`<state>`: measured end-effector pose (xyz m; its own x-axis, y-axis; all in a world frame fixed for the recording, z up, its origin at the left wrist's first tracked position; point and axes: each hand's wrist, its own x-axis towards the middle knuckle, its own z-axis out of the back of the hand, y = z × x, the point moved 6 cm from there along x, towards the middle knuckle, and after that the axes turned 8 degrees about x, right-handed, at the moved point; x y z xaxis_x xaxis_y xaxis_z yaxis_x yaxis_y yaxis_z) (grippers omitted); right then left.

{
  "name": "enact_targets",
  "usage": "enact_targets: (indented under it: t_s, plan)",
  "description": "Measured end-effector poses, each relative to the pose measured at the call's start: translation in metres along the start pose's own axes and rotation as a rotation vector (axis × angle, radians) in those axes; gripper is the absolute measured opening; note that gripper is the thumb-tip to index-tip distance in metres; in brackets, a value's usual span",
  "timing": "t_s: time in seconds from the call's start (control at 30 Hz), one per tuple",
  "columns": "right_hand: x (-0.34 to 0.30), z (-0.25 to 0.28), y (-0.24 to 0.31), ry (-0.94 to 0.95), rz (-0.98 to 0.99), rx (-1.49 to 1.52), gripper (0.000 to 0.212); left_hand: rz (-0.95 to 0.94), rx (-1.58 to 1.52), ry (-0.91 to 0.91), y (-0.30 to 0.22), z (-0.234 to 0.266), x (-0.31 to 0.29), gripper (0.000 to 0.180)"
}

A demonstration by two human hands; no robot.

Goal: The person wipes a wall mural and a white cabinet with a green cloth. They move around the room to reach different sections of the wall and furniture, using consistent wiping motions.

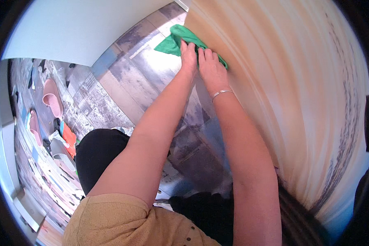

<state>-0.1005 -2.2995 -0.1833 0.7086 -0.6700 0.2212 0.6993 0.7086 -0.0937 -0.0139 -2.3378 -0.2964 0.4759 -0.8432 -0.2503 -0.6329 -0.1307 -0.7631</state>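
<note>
A bright green cloth [180, 33] lies bunched low against a tan, streaked panel [266, 74], where the patterned plank floor [127, 88] meets it. Both my arms reach far forward to it. My left hand [188, 57] grips the cloth's near middle, its fingertips sunk in the folds. Close beside it, my right hand [214, 71], with a thin silver bracelet at the wrist, has its fingers bent over the cloth's right part. The fingertips of both hands are partly hidden by the fabric.
A smooth white surface [65, 33] borders the floor at the upper left. Pink slippers [51, 98], a grey slipper [62, 153] and an orange item [68, 135] lie at the left. My black-clad knee [98, 153] is beside my left arm.
</note>
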Motion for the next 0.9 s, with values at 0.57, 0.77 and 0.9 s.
enact_targets:
  t_s: [0.57, 0.77, 0.9]
  plan:
    - [-0.061, 0.03, -0.021, -0.184, -0.253, 0.36, 0.027, -0.168, 0.619, -0.019, 0.007, -0.02, -0.032, 0.062]
    - [-0.153, 0.021, -0.042, 0.09, -0.495, 0.311, 0.022, 0.215, 0.254, 0.055, 0.104, -0.039, -0.154, 0.041]
    - [-0.194, 0.028, -0.04, -0.047, -0.566, 0.378, 0.032, 0.234, 0.679, 0.184, 0.107, -0.04, -0.175, 0.037]
